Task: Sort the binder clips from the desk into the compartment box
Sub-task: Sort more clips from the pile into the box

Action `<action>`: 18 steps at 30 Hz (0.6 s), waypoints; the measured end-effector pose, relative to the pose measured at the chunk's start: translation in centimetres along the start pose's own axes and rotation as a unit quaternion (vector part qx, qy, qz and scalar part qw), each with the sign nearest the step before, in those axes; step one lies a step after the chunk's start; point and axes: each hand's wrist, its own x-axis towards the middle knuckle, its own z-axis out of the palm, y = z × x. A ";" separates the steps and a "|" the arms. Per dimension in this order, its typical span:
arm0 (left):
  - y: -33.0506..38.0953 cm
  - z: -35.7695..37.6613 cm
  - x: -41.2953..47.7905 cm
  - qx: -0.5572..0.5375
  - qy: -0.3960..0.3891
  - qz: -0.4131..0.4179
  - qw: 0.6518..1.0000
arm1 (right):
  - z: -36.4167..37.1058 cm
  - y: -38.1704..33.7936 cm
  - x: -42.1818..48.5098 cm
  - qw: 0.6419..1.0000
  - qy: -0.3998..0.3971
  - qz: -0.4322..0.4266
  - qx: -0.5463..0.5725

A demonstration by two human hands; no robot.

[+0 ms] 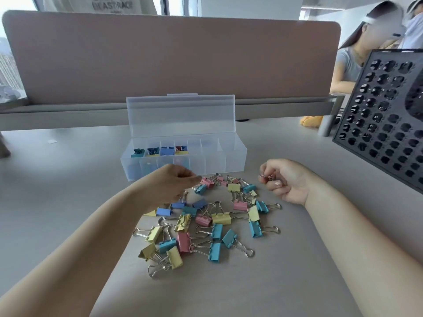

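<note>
Landmark: clear compartment box [235,161], lid [180,117] standing open at its back, long axis running left to right across the desk [68,179]. Loose binder clips [215,220] (pink, yellow, teal, blue; mixed sizes) lie in a heap just in front of the box, on the person's side, the farthest ones close to its front wall. Right hand [286,179]: off the box's front right corner, fingers curled, pinching a small clip [266,177], reddish, wire handles showing. Left hand [169,181]: in front of the box's left-centre, fingertips gathered at a pink clip [207,182] on the heap's far edge; cannot tell whether it grips or only touches. Box contents: back row, four compartments from the left end hold clips: teal, blue with yellow, blue, red with yellow. Those to the right look empty. Front row is hazy through the wall; something bluish at the left, not resolvable. Judgement: the held clip must travel up and leftward over the front wall. The right hand is the loaded one, the left is nearer the filled compartments.
</note>
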 end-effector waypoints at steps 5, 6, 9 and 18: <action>0.4 1.0 -0.4 -0.409 -0.117 -0.004 0.905 | -0.7 1.4 -1.1 0.959 0.031 -0.079 -0.272; 0.6 1.3 -0.4 -0.453 -0.121 -0.005 0.883 | -0.7 1.8 -1.2 0.943 0.035 -0.112 -0.312; 1.2 2.3 -0.3 -0.513 -0.109 -0.023 0.851 | -0.7 2.6 -1.3 0.934 0.011 -0.171 -0.315; 1.8 3.9 0.0 -0.510 -0.108 -0.001 0.853 | -0.2 2.6 -0.8 0.895 0.009 -0.197 -0.401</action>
